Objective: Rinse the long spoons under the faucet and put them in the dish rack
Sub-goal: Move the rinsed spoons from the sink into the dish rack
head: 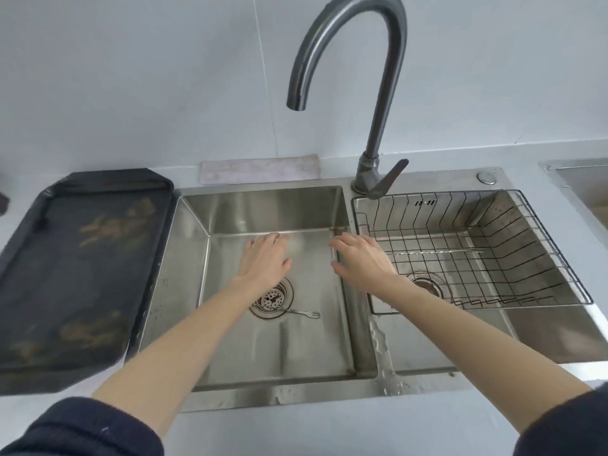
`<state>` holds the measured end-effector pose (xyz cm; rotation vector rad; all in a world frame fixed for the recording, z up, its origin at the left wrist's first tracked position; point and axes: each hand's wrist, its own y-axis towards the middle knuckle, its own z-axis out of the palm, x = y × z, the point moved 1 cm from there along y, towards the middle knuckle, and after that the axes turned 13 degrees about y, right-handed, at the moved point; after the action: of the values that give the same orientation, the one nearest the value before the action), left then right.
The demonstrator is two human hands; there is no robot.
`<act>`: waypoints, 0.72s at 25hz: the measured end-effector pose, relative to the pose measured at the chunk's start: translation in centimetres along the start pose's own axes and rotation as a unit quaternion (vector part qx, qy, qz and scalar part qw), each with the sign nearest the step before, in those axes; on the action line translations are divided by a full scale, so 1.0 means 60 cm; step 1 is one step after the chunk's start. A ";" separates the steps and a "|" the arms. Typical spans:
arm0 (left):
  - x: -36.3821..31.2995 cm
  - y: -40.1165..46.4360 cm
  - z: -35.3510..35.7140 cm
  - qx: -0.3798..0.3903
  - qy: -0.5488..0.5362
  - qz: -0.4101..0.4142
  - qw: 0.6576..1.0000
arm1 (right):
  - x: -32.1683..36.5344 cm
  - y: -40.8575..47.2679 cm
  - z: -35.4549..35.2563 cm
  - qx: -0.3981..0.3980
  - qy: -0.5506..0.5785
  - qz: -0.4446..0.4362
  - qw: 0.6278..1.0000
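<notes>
- My left hand reaches into the left basin of the sink, fingers spread and fairly straight, low over the far part of the basin floor; it holds nothing.
- My right hand hangs over the divider between the two basins, fingers loosely extended, also holding nothing that I can see.
- The faucet arches above the left basin with its spout over the far middle; I see no stream running from it.
- The dish rack, a wire basket, sits in the right basin. One long thin metal piece lies across its floor, running left to right; I judge it to be a long spoon already put away, though the bowl end is too blurred to confirm.
- In the left basin, just near the drain strainer, lies a small fork-like utensil; it is not a spoon as far as I can tell.
- A dark tray rests on the counter to the left, and a folded cloth lies behind the sink.
- Water is pooled along the near rim by the divider.
- My read: the task looks at or near its end. No unrinsed long spoon is in view.
</notes>
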<state>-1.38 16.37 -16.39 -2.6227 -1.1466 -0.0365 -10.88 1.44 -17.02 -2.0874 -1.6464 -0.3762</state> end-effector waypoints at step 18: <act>0.139 0.001 0.185 0.160 -0.021 0.008 0.987 | 0.064 0.083 0.191 0.138 0.029 0.121 0.983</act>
<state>3.40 25.18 -25.95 -2.3577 -1.0461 0.1914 -5.84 9.57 -25.92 -2.0133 -1.3077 -0.1208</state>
